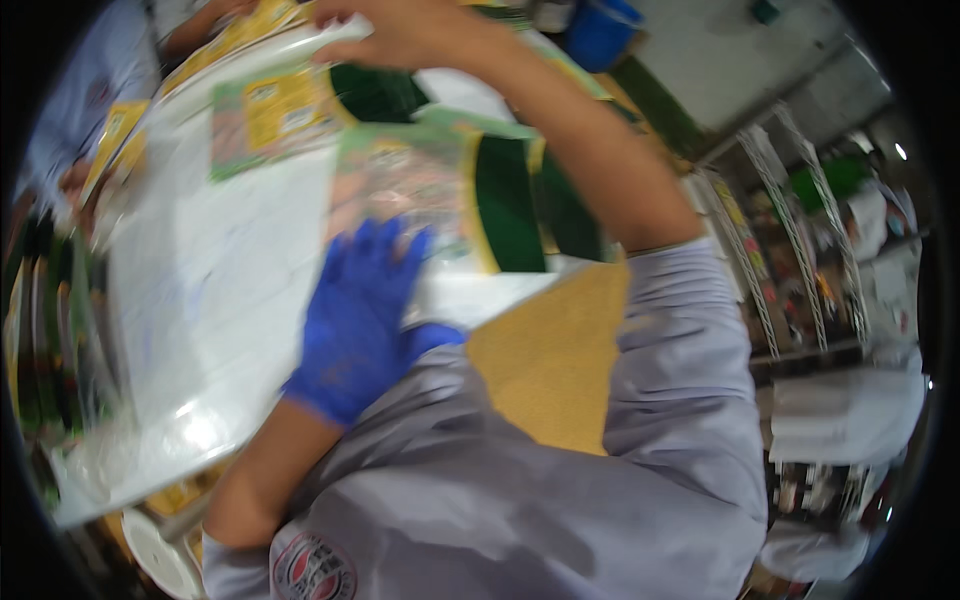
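Observation:
My left hand (357, 310), in a blue glove, lies with its fingers stretched over the lower edge of a flat plastic pouch (405, 185). That pouch has a clear front, a yellow stripe and a dark green end. My bare right hand (385, 35) reaches across to the far side of the white table (210, 290). Its thumb and fingers are apart, and I see nothing between them; the fingertips are cut off at the top. Below it lies another green-edged pouch (225, 135) with a yellow card (285, 108) on it.
Two co-workers stand at the far left; one person's hand (75, 180) is near a yellow packet (118, 135). Stacked pouches (60, 320) line the left edge. A blue bin (603, 35) stands beyond the table, and wire shelving (790, 235) is on the right.

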A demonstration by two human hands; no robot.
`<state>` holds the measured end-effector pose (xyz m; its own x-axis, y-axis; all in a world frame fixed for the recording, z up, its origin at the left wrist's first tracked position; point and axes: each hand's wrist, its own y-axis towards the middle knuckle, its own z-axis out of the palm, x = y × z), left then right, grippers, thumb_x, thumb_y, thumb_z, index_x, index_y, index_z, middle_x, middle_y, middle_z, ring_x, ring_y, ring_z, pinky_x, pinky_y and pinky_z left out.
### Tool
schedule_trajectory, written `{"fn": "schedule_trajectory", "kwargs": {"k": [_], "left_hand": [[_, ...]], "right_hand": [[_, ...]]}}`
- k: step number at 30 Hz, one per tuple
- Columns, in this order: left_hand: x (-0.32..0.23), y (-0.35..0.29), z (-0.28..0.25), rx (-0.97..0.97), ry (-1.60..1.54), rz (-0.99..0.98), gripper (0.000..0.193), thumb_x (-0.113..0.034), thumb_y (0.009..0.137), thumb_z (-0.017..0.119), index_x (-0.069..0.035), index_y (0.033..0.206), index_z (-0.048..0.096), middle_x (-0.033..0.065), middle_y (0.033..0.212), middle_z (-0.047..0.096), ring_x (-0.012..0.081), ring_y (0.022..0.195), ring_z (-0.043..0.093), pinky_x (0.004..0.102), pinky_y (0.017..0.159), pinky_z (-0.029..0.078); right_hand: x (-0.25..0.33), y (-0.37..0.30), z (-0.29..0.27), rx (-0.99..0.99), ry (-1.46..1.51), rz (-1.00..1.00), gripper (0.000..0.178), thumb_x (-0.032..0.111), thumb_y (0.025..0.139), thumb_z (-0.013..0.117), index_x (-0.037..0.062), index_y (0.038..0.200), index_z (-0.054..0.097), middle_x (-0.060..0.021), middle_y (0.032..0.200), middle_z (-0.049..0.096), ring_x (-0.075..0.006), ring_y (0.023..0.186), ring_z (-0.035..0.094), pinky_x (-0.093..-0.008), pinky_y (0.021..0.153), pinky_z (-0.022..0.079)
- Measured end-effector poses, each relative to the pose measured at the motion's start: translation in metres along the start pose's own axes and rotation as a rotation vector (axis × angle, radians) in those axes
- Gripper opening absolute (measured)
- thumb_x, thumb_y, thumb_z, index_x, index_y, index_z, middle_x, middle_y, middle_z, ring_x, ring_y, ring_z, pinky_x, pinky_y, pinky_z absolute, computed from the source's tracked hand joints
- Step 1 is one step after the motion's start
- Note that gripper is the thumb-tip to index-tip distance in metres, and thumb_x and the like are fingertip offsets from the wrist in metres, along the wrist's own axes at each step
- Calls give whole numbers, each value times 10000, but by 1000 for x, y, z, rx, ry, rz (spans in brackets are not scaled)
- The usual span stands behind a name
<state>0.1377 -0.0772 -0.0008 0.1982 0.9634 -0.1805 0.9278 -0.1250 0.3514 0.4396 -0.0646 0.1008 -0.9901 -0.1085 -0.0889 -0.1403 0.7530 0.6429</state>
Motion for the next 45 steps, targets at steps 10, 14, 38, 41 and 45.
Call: {"fn": "schedule_trajectory", "kwargs": {"k": [10,14,38,41,45], "left_hand": [[46,-100,-87,114,123,-123,575,-415,993,622,-58,1437,548,232,1406,573,440,1316,516,523,1095,409],[54,-123,-91,54,114,-157,546,-386,999,611,-30,1410,564,253,1382,578,455,1286,527,525,1077,423],[67,-157,-76,-208,66,-398,727,-395,811,789,-71,1426,576,104,1195,620,301,1009,591,423,922,456],[67,-154,-75,-234,58,-402,733,-416,794,803,-61,1402,600,117,1207,621,316,1051,593,426,952,454],[66,-152,-77,-270,-43,-434,739,-458,773,813,-92,1386,624,117,1217,624,326,1100,594,437,987,442]], "right_hand": [[117,-131,-28,323,95,280,533,590,878,687,195,1235,703,-88,1288,630,-272,1296,505,-471,1032,344],[112,-158,-22,400,261,362,684,682,917,588,243,1441,604,-128,1562,463,-350,1480,337,-550,1165,222],[179,130,162,447,1232,1035,644,653,955,586,23,930,716,-76,788,706,-138,572,616,-307,498,465],[171,169,186,191,1505,1291,690,685,886,649,-1,937,710,-95,802,714,-147,538,594,-298,483,447],[159,193,220,107,1050,1168,619,627,902,653,18,964,746,-111,900,743,-168,665,673,-334,551,503]]}}
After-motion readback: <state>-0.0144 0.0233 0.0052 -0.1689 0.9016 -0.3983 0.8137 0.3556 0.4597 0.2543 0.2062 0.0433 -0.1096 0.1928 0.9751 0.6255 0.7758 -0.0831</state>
